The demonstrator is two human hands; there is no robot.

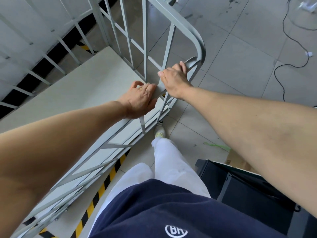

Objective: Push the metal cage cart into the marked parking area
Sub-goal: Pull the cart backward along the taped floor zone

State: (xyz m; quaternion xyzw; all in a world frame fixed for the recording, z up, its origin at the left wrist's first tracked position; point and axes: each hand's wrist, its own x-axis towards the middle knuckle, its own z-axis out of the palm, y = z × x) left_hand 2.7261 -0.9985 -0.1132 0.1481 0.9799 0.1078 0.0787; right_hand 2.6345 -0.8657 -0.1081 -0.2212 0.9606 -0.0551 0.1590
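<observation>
Both arms outstretched, left hand (139, 100) and right hand (175, 80) curled over the cart rail (201, 46).

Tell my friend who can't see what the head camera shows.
A person's left hand and right hand grip the rail of a grey metal cage cart, seen from above. Yellow-and-black striped tape runs on the floor beside its base.

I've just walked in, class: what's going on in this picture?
A person stands at a grey metal cage cart and holds its top rail with both bare hands. The left hand grips the rail, and the right hand grips it nearer the rounded corner. Yellow-and-black striped tape on the tiled floor runs under the cart's near side. Whether the cart is fully inside the marked area cannot be told. A black case stands to the person's right.
</observation>
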